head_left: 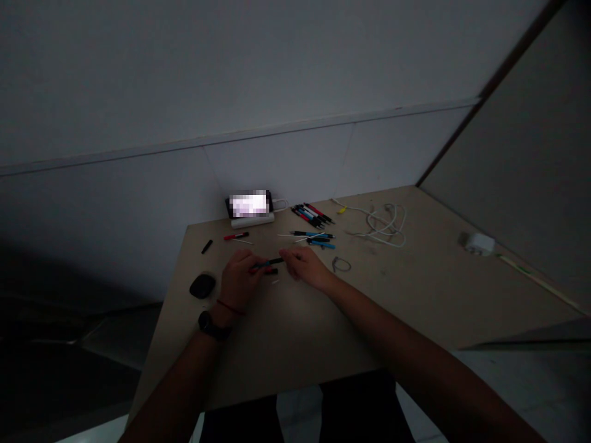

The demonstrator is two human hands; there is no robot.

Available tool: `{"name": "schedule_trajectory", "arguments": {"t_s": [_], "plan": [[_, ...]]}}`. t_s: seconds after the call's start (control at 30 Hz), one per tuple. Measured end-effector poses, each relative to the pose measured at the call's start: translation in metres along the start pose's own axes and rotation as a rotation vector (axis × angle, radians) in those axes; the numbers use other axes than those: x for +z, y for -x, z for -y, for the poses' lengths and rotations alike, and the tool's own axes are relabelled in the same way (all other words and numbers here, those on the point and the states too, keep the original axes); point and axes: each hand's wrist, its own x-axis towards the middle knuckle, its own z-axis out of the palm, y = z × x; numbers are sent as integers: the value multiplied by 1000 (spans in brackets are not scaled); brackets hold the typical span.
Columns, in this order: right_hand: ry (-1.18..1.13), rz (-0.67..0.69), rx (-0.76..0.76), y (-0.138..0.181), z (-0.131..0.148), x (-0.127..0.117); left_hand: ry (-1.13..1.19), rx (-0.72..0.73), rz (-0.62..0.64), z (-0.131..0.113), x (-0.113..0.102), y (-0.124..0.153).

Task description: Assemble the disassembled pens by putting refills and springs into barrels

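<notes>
Between my two hands is a blue and black pen (276, 261), lying roughly level just above the table. The fingers of my left hand (239, 274) are closed around its blue end. My right hand (302, 267) pinches the black end, and that tip is hidden by the fingers. Just under the pen, by my left fingertips, a dark red and black pen piece (271, 271) shows; whether it is held or lies on the table I cannot tell. A small white piece (276, 282) rests on the table below.
Behind my hands lie blue pen parts (322, 245), a pile of pens (313, 215) and a red pen piece (236, 235). A lit phone (250, 204) leans at the wall. A black case (202, 286) sits left, white cables (386, 226) and an adapter (480, 243) right.
</notes>
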Motion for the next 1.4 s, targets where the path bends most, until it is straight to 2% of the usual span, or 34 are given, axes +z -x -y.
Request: {"name": "schedule_trajectory", "arguments": {"t_s": [0.1,0.17,0.23,0.33,0.43,0.53,0.6,0.87,1.03,1.2,1.4], "plan": [[-125,64,60,-1,-4,3,-28,28,-41,1,0,1],[-90,26,44,-3,-6,0,-12,14,-55,-1,1,1],[92,-114,-27,-6,-7,-9,23,-36,-80,-4,3,1],[522,-364,-102,-8,-8,-29,90,-128,-110,-6,6,1],[823,-452,79,-8,-11,-49,154,-168,-79,-7,10,1],[945,-454,270,-6,-15,-62,196,-178,-50,-7,12,2],[969,-418,308,-6,-19,-67,211,-187,-47,-7,13,2],[844,-406,255,-15,-43,-87,240,-185,17,-8,12,2],[704,-365,254,-18,-47,-87,241,-196,44,-9,12,2],[548,-533,180,-18,-39,-85,240,-203,49,-9,12,2],[248,-734,63,-18,-26,-85,236,-215,54,-9,12,3]]}}
